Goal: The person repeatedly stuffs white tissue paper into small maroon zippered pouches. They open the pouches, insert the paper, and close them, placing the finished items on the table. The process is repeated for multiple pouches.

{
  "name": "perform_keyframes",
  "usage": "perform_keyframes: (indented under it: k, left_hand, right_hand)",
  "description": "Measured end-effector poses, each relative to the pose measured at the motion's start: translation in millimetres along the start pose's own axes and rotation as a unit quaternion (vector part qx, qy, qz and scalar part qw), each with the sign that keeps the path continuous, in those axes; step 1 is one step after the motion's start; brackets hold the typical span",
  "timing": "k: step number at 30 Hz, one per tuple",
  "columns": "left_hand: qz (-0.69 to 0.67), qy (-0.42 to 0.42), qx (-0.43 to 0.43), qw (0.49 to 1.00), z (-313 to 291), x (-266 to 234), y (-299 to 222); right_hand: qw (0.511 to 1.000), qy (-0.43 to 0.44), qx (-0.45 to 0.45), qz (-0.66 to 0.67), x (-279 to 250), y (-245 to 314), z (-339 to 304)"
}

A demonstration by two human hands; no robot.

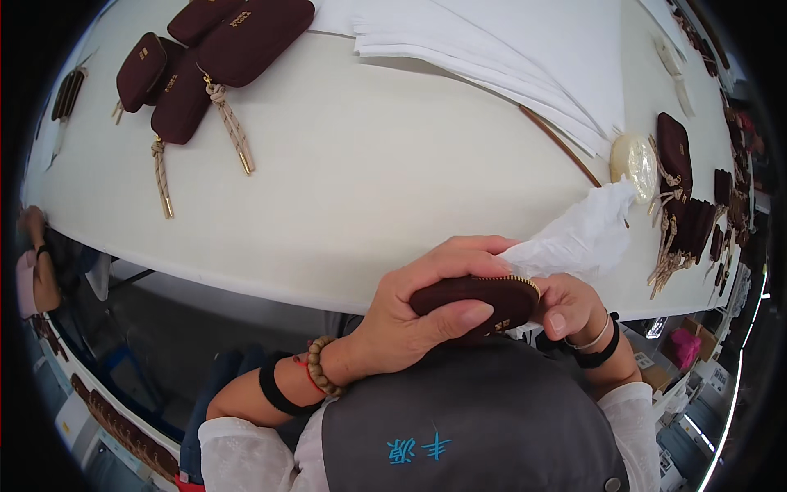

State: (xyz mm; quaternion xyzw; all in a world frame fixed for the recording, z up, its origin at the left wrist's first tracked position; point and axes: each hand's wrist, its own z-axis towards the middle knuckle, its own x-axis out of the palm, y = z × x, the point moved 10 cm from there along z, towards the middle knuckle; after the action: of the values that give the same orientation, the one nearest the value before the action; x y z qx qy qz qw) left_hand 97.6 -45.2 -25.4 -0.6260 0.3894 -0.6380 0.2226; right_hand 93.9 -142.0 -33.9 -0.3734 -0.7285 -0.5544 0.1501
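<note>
A small dark maroon zip pouch with a gold-toothed zipper is held up in front of my apron, just off the table's near edge. My left hand wraps round it, thumb across its front and fingers over the top. At the pouch's right end, my right hand has its fingers curled at the end of the zipper; what they pinch is hidden. Crumpled white tissue paper lies behind the pouch, close to both hands.
Several maroon pouches with knotted cord pulls lie at the far left of the white table. White paper sheets spread at the back. A brown stick, a clear round roll and more pouches sit right. Another person's arm shows far left.
</note>
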Motion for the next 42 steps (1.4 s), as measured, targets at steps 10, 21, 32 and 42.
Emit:
perform_keyframes:
  k: [10,21,32,42]
  left_hand:
    - [-0.007,-0.028,-0.034,0.999,0.6,-9.7,3.3]
    - [-0.096,0.08,0.068,0.99,6.0,6.5,1.7]
    - [-0.131,-0.07,-0.058,0.987,-12.2,-22.6,25.5]
    - [-0.014,-0.073,-0.062,0.995,-3.8,-27.7,23.2]
  right_hand:
    - [0.996,-0.08,-0.009,0.034,-4.9,-25.8,-19.3]
    - [0.984,-0.095,-0.021,-0.149,-17.2,5.2,-11.9]
    - [0.997,0.032,0.064,0.024,1.7,6.5,10.5]
    - [0.997,0.057,-0.032,0.037,9.8,22.8,29.0]
